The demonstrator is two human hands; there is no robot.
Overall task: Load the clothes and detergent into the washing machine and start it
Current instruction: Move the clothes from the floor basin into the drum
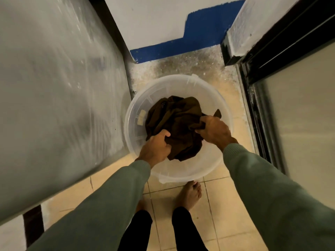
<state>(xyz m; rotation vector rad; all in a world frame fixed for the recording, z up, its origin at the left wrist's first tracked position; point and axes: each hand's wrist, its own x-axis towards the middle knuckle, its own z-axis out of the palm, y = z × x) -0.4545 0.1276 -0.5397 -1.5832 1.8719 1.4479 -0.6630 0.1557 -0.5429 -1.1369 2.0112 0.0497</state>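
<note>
Person standing barefoot on the tiled floor [228, 203], bending over a clear plastic basin [215, 98] that is sitting on the floor just ahead of the toes.

Both arms are reaching forward and down in grey-green sleeves [101, 205], converging on the basin from either side.

Clothes: one dark brown garment [176, 122], crumpled in a heap, lying inside the basin toward its middle. No washing machine that I can make out for certain.

Left hand [156, 147]: knuckles up, fingers curling under and thumb pressing over the near-left edge of the garment, clutching a fold of it. Wrist is coming in over the basin's near rim.

Right hand [214, 130]: back of the hand facing up, fingers bunching the garment's right edge. A small corner of cloth is sticking out past the knuckles on the far side. This hand is sitting slightly farther forward than the left.

Cloth is sagging between the two hands. Whether its bulk is resting on the basin floor or lifting off it, I cannot tell.

Surroundings: tall grey panel [54, 87] close on the left, blurred. Dark door frame [262, 109] on the right. White wall beyond the basin with a blue painted band [199, 37] along its base. Right foot [190, 194] is nearly touching the basin's near rim, and black trouser legs [183, 230] are showing below.
</note>
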